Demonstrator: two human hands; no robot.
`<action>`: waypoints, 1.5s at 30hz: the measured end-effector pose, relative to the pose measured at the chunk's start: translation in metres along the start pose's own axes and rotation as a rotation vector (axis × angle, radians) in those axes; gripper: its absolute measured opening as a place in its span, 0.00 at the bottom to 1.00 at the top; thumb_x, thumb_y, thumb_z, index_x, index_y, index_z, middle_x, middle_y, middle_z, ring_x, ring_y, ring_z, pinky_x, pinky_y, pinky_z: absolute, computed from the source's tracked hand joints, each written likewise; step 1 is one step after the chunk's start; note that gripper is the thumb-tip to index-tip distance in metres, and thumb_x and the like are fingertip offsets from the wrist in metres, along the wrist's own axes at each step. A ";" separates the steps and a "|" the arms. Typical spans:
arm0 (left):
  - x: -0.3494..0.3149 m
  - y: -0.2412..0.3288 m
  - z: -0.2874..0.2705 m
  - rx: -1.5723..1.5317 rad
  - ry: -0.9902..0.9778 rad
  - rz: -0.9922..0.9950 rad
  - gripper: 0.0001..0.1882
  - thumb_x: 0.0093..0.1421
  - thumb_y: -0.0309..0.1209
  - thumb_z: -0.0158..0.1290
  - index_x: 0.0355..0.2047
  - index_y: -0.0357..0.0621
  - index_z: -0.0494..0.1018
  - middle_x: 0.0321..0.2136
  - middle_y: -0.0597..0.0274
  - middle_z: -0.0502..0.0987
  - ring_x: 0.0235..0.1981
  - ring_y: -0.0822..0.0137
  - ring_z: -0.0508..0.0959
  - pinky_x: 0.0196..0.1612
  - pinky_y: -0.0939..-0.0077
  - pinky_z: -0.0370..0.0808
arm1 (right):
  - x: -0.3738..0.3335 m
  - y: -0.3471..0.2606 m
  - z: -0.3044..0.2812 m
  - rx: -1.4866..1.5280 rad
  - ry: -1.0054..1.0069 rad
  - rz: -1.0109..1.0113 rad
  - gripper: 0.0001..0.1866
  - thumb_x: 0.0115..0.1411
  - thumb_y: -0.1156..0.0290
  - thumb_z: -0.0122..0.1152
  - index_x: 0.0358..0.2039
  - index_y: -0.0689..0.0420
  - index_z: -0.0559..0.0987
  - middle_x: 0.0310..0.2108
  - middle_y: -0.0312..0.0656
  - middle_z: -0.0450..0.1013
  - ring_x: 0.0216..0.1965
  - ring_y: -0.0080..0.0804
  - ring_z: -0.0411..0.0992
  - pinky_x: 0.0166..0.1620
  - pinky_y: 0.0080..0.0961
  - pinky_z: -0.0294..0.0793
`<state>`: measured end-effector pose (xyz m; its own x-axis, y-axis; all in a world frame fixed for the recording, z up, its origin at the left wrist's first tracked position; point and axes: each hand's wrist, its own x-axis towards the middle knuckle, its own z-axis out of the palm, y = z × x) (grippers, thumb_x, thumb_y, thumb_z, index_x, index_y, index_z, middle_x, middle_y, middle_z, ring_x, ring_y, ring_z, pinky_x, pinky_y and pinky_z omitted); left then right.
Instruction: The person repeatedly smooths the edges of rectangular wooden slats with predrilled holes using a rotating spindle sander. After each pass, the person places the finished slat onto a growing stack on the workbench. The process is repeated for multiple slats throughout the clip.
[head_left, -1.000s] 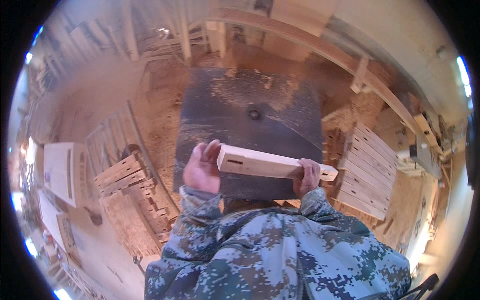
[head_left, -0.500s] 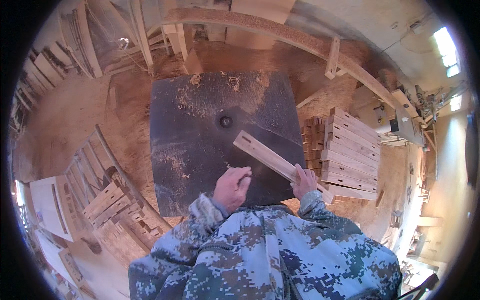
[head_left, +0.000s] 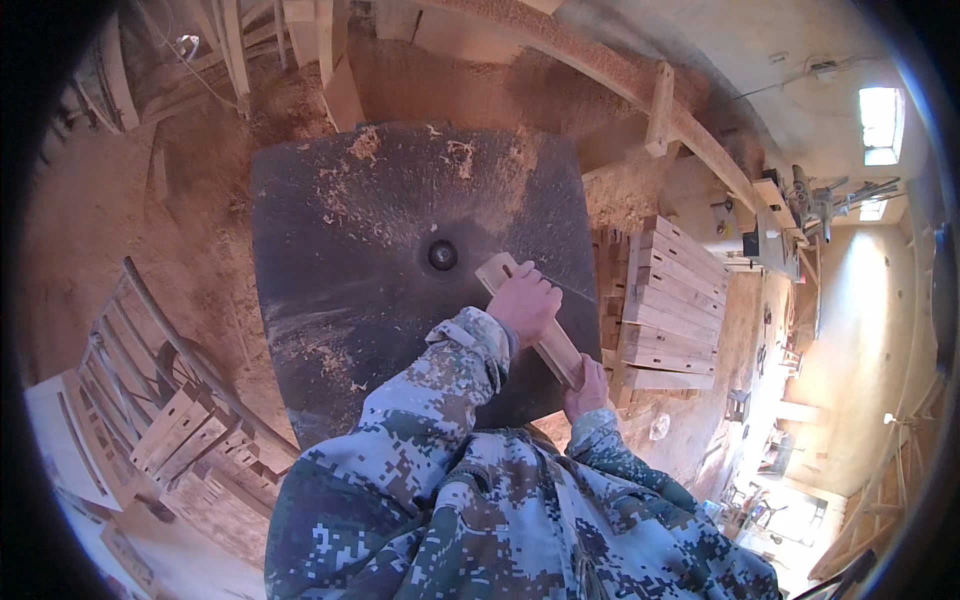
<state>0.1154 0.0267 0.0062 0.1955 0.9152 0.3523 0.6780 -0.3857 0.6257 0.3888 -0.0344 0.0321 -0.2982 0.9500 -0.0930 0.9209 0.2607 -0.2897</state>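
Note:
A pale wooden board [head_left: 556, 350] slants over the right half of a dark flat machine table [head_left: 340, 250]. Near its far end, my left hand [head_left: 528, 303] is wrapped over it from above. My right hand [head_left: 587, 388] grips the board's near end, close to my body. The board's far tip lies just right of a round spindle [head_left: 442, 255] that stands up in the middle of the table, with a gap between them. Wood shavings [head_left: 366, 143] are scattered over the table top. The undersides of both hands are hidden.
On the right is a stack of slotted wooden boards [head_left: 672, 300]. More cut pieces [head_left: 190, 440] sit on the left beside a metal-framed cart [head_left: 195, 360]. A long wooden beam [head_left: 600, 65] runs across the back. Sawdust covers the floor [head_left: 210, 240].
My left hand has moved right and forward and taken hold of the board's far part. The board is now steeper, and its near end has shifted left with my right hand.

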 end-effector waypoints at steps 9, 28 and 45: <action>-0.003 -0.034 -0.015 -0.050 0.105 -0.061 0.05 0.56 0.32 0.57 0.28 0.47 0.74 0.27 0.60 0.79 0.39 0.56 0.78 0.52 0.60 0.70 | 0.025 -0.053 0.006 0.046 -0.020 -0.029 0.35 0.48 0.80 0.66 0.60 0.58 0.73 0.51 0.56 0.74 0.54 0.60 0.71 0.60 0.50 0.69; -0.015 -0.048 -0.032 -0.040 0.199 -0.104 0.05 0.57 0.32 0.60 0.27 0.49 0.74 0.23 0.64 0.75 0.34 0.61 0.76 0.48 0.64 0.72 | 0.025 -0.078 0.013 0.033 -0.094 -0.089 0.36 0.46 0.77 0.66 0.59 0.62 0.73 0.49 0.56 0.75 0.51 0.60 0.72 0.58 0.50 0.71; -0.032 -0.026 -0.051 -0.111 0.223 0.024 0.08 0.53 0.31 0.61 0.32 0.46 0.76 0.28 0.62 0.75 0.41 0.56 0.76 0.59 0.54 0.72 | 0.030 -0.046 -0.007 0.411 -0.403 0.150 0.41 0.43 0.68 0.78 0.61 0.60 0.76 0.55 0.52 0.76 0.57 0.54 0.74 0.63 0.43 0.73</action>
<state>0.0552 0.0017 0.0142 0.0410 0.8619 0.5053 0.5906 -0.4288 0.6835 0.3387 -0.0164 0.0493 -0.3182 0.8098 -0.4929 0.8116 -0.0360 -0.5831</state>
